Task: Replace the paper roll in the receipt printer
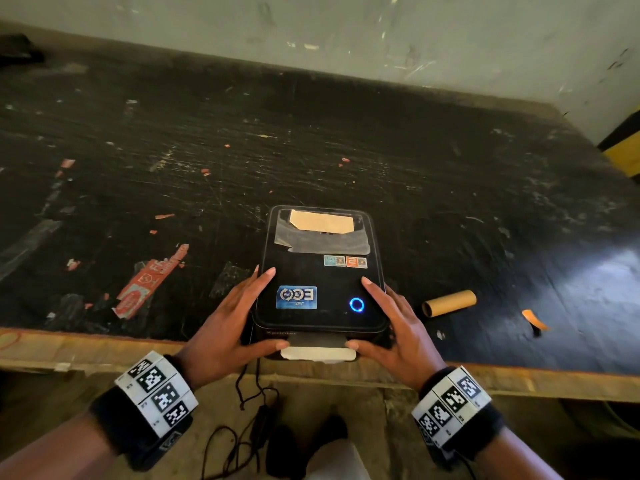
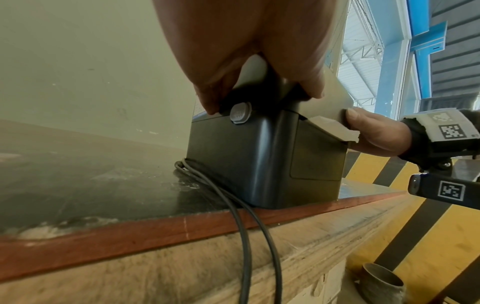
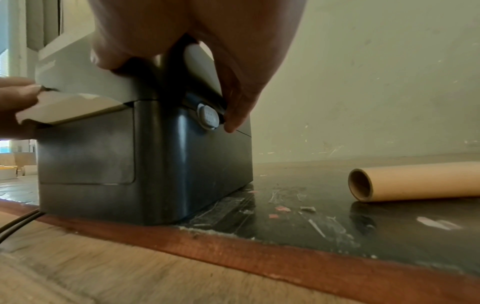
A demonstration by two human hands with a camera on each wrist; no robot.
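Receipt printer [image 1: 320, 282] sits at the near edge of the table [image 1: 138, 150], lid down, blue power ring [image 1: 356, 304] lit. Left hand [image 1: 221, 327] clasps the printer's left flank, right hand [image 1: 398, 327] the right flank; fingers of both lie fairly straight along the lid's top edge, thumbs hooked round the front corners. Between the two thumbs a strip of white paper [image 1: 318, 354] pokes from the front slot, so the fresh roll is judged to be inside already. Empty cardboard core [image 1: 448, 303] lies on the table just outboard of the right hand.

Wrist views: each side carries a grey release button [image 2: 240, 112] just under the fingertips; right-side button [image 3: 208, 117] beside the longest right finger. Cannot tell whether either button is pressed.

Step in hand, judged: seating the lid shut over the paper. To do well:
- press down evenly through both palms so both latches catch together
- keep thumbs off the paper tail so it feeds straight, not creased
- keep fingertips clear of the release buttons while pressing
- printer sits near the edge with the cable [image 2: 249, 236] hanging below the left wrist; push down, not toward the body
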